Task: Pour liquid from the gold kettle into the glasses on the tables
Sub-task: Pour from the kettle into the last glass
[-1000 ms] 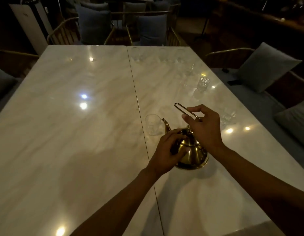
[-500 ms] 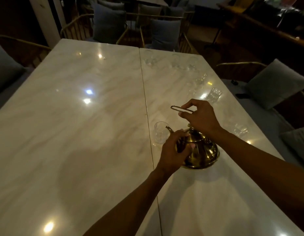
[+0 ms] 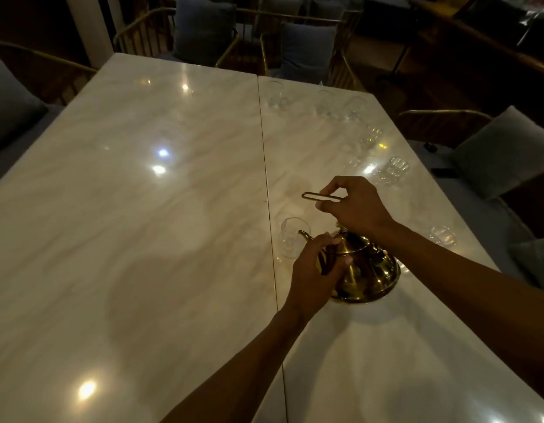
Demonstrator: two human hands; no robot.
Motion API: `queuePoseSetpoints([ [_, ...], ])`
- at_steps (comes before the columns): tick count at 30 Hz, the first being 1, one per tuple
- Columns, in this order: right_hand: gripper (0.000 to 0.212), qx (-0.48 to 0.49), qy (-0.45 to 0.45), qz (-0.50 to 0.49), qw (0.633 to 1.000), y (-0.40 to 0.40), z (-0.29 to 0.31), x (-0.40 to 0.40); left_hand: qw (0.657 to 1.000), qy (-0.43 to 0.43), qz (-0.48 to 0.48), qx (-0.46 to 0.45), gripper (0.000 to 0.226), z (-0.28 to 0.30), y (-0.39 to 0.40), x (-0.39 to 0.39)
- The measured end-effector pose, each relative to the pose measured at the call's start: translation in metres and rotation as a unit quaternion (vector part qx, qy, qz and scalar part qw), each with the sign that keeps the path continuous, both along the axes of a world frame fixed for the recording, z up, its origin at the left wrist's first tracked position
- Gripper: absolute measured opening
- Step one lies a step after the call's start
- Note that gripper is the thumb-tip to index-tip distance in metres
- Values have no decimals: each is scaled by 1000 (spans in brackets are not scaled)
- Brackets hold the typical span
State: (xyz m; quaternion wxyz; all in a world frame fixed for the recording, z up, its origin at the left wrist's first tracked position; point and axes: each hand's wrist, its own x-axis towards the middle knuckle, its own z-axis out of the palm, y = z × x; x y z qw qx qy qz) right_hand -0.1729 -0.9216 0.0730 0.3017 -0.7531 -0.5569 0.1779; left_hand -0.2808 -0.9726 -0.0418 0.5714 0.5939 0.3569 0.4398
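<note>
The gold kettle (image 3: 368, 273) stands on the right marble table (image 3: 386, 346), its spout pointing left at a clear glass (image 3: 290, 241) beside the seam. My right hand (image 3: 354, 206) pinches the kettle's thin wire handle (image 3: 318, 196) above the lid. My left hand (image 3: 315, 273) is wrapped against the kettle's left side near the spout. More clear glasses stand along the right table: one at the right edge (image 3: 443, 235), a cut one (image 3: 394, 169) further back, and several at the far end (image 3: 325, 103).
A second marble table (image 3: 127, 224) adjoins on the left, with light reflections on it. Chairs with grey cushions (image 3: 301, 53) ring the far end and the right side (image 3: 502, 151). A small dark object (image 3: 441, 172) lies on the right bench.
The view has shifted, so the tables sit lower and to the right in frame. Both hands have stayed on the kettle; the handle has tipped from slanted to nearly level.
</note>
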Motion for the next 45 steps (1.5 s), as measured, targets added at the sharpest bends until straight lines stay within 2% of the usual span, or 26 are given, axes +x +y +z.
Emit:
queuePoseSetpoints([
  [24,21,-31,-60,47,997,7,10,-4,999,-14,13,-34,27,4,-1,9],
  [45,19,-36,-87,54,994,5,22,-11,999,-35,15,-18,27,9,-2,11],
])
